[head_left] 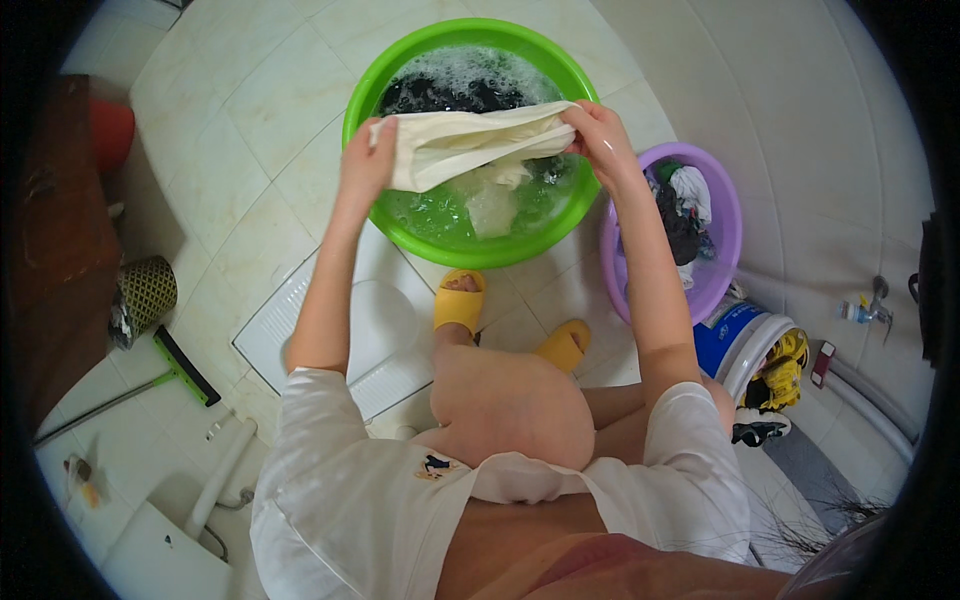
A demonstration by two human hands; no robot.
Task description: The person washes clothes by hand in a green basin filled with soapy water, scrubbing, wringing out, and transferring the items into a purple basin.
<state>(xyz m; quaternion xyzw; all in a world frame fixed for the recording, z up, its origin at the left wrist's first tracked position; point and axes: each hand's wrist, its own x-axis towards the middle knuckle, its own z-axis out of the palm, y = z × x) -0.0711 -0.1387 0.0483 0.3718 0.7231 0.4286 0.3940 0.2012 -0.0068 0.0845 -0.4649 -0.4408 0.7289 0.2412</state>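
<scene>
head view — arms [655, 265] forward, left hand [370, 160] and right hand [602, 142], closed, pinch the ends of a cream cloth [450, 150] stretched above the green basin [500, 256], between its side edges; soapy water [420, 212] and dark fabric [480, 95] inside — purple basin [729, 215] by its lower-right edge holds clothes [691, 190].

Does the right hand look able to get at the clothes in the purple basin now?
Probably yes: the clothes lie exposed in the nearby open purple basin, but the right hand is occupied holding the cream cloth.

Viewing remotely, I record a bathroom: squat toilet [380, 318], tap [879, 300], tiled floor [270, 110], squeegee [187, 368] and sudsy tub [480, 30] are noted as evidence.
</scene>
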